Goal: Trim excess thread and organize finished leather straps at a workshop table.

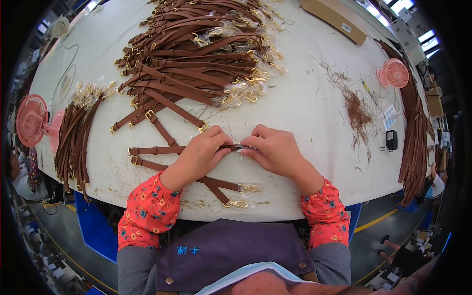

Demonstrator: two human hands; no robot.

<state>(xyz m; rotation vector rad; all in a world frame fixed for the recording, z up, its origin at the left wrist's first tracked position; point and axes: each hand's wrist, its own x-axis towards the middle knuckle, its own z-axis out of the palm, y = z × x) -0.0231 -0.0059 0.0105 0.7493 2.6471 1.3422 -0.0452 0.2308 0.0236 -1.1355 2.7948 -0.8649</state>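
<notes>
Side by side at the table's middle, my two hands nearly meet. My left hand is closed on a brown strap, whose buckled end sticks out to the left. The fingers of my right hand are closed around a small grey pointed piece at the strap's right end; its kind is mostly hidden by the fingers. Below my left hand lie loose straps with gold snap hooks. Another buckled strap lies just beyond it.
A big heap of brown straps covers the far middle. On the left are a strap bundle and pink fan. To the right lie thread scraps, a black adapter, another pink fan and long straps.
</notes>
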